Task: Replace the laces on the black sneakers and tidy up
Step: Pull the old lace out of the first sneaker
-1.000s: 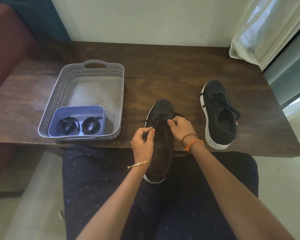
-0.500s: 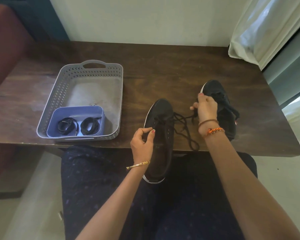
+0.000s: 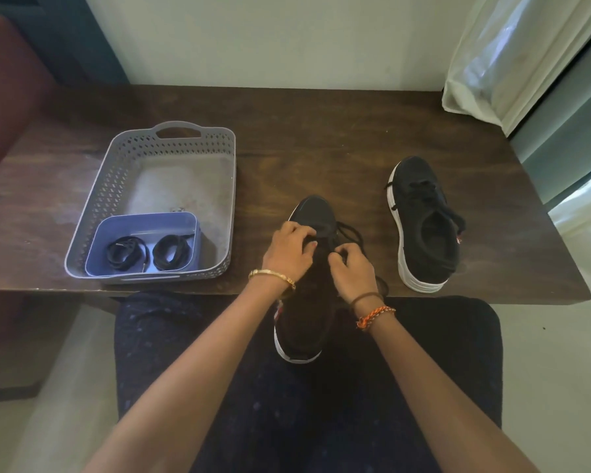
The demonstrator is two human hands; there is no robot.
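On the dark brown wooden table [image 3: 321, 138], which I take as my landmark, the perforated grey plastic basket [image 3: 116, 186] with a cut-out handle stands on the left part, its near wall just at the table's front edge. Inside it, in the near left corner, sits a small pale blue plastic tub [image 3: 144, 221], and in that tub lie two coiled black laces [image 3: 149, 256] side by side. Toward the middle of the table's front edge, the black fabric sneaker with a white sole [image 3: 316, 213] that I am working on points its toe away from me; its heel hangs past the edge over my lap in dark dotted cloth [image 3: 191, 353]. My left hand [image 3: 289, 254], a gold bangle at its wrist, lies curled over the shoe's lacing, fingertips pressed down there; whether they actually pinch the lace I cannot tell. My right hand [image 3: 350, 271], with a brown band and an orange braided thread at the wrist, has its fingers curled together, pinching the loose black lace [image 3: 350, 233] that trails off the shoe's right side. Farther right on the table, well apart from my hands, the second black white-soled sneaker [image 3: 423, 227] rests with its opening facing up and its laces in place. A white curtain [image 3: 512, 56] hangs above the table's far right corner.
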